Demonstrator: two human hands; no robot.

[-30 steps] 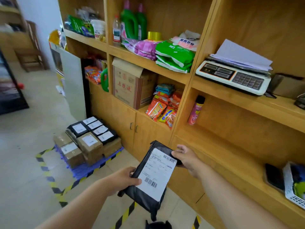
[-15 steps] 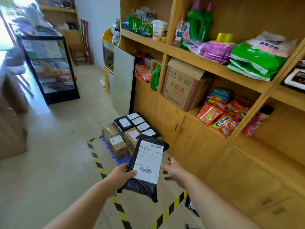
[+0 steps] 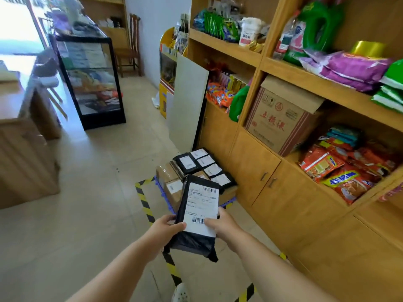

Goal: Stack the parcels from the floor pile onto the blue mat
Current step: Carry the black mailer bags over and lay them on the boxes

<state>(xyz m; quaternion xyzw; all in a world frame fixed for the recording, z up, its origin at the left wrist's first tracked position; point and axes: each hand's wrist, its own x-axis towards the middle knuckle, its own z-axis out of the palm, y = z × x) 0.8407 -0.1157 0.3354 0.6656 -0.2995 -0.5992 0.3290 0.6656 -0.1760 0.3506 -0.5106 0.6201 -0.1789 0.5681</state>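
Observation:
I hold a black plastic parcel (image 3: pixel 197 214) with a white shipping label in front of me, label up. My left hand (image 3: pixel 168 227) grips its left edge, thumb on top. My right hand (image 3: pixel 222 224) grips its right edge, thumb on the label near the barcode. Beyond it on the floor lies the blue mat (image 3: pixel 229 201), mostly covered by a stack of brown cardboard boxes (image 3: pixel 170 179) and several black labelled parcels (image 3: pixel 198 162). The held parcel hides the near part of that stack.
Yellow-black hazard tape (image 3: pixel 145 201) marks a floor rectangle round the mat. A wooden shelf unit with cabinet doors (image 3: pixel 257 171) and goods runs along the right. A white board (image 3: pixel 187 101) leans behind the mat. A glass display case (image 3: pixel 91 81) stands at the far left.
My view has turned left and closed in on the mat. My right hand, off the parcel half a second ago, now grips its right edge. The parcel sits closer to the stack.

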